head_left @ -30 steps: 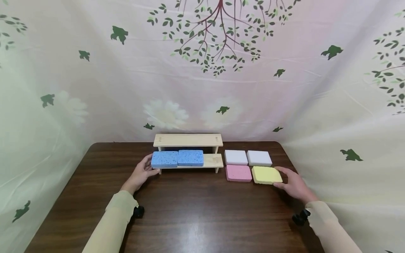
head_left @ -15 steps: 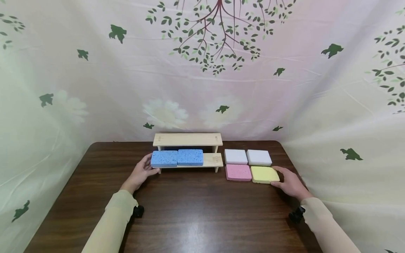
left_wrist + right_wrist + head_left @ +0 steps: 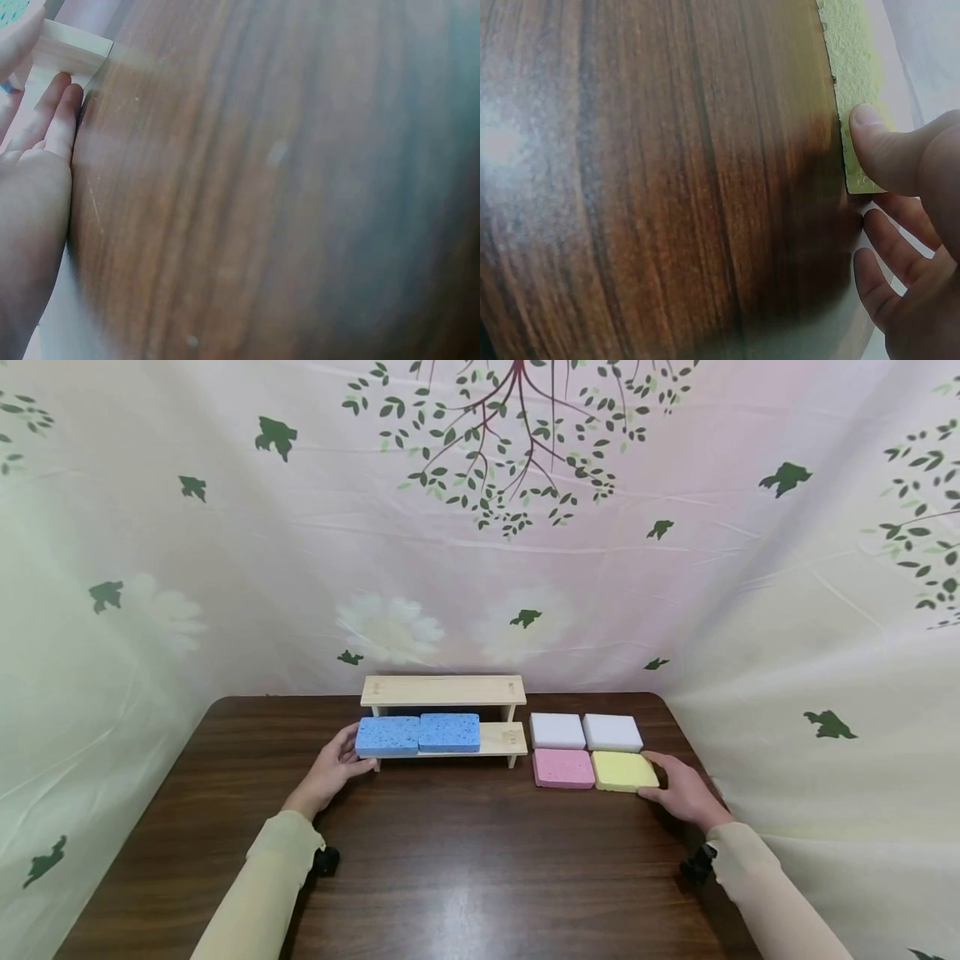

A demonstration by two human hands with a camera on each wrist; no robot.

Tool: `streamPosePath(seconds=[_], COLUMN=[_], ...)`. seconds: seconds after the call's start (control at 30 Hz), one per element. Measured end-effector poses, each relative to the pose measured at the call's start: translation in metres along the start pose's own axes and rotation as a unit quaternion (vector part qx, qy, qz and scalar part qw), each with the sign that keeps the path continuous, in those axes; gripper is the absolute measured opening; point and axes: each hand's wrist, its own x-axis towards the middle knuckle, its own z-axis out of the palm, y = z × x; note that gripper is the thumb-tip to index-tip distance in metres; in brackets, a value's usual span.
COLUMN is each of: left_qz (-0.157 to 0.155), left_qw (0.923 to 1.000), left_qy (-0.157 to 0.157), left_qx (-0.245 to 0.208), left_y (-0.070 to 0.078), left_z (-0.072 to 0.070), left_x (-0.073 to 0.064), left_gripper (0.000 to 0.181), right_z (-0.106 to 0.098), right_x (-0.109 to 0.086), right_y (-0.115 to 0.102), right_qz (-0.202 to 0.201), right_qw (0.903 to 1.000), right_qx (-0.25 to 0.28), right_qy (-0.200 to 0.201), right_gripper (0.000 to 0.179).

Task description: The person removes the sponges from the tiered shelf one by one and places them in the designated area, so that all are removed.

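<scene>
Two blue sponges lie side by side on the lower tier of a wooden two-tier stand [image 3: 504, 737]. My left hand [image 3: 327, 774] grips the end of the left blue sponge [image 3: 387, 736], thumb at its front edge; in the left wrist view other fingers reach by the stand's end. The right blue sponge [image 3: 449, 732] touches the left one. My right hand [image 3: 686, 788] holds the right end of a yellow sponge [image 3: 624, 772] flat on the table, thumb [image 3: 874, 139] on its front side. A pink sponge [image 3: 563, 768] lies directly left of the yellow one.
Two white sponge blocks, a left one [image 3: 557, 731] and a right one [image 3: 612, 732], lie behind the pink and yellow sponges. The stand's upper tier [image 3: 442, 690] rises behind the blue sponges. A patterned cloth [image 3: 450, 568] hangs around the dark wooden table [image 3: 480, 860].
My right hand has slid the yellow sponge a little left, up against the pink sponge. My left hand keeps its place at the blue sponge.
</scene>
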Motion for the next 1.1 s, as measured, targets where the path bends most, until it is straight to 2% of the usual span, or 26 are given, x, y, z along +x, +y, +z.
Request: streamPosePath(seconds=[0.7,0.93,1.1], left_qz=[-0.002,-0.003,-0.003], left_qw=[1.0,1.0,1.0], left_qy=[-0.003,-0.004,-0.007], left_qx=[-0.001,-0.004,-0.005], left_y=[0.0016,0.0005,-0.0004], left_z=[-0.0015,-0.0016,-0.0011], left_x=[0.0011,0.0008,0.0004], left_gripper=[0.091,0.091,0.091], right_z=[-0.0062,-0.0066,-0.0085], right_x=[0.0017,0.0023,0.0024], right_y=[-0.0004,-0.0005,-0.0024], right_qz=[0.002,0.027,0.032], right_qw=[0.9996,0.9988,0.9989], right_qx=[-0.012,-0.002,0.002], right_qy=[-0.025,-0.041,-0.034], right_gripper=[0.08,0.096,0.1])
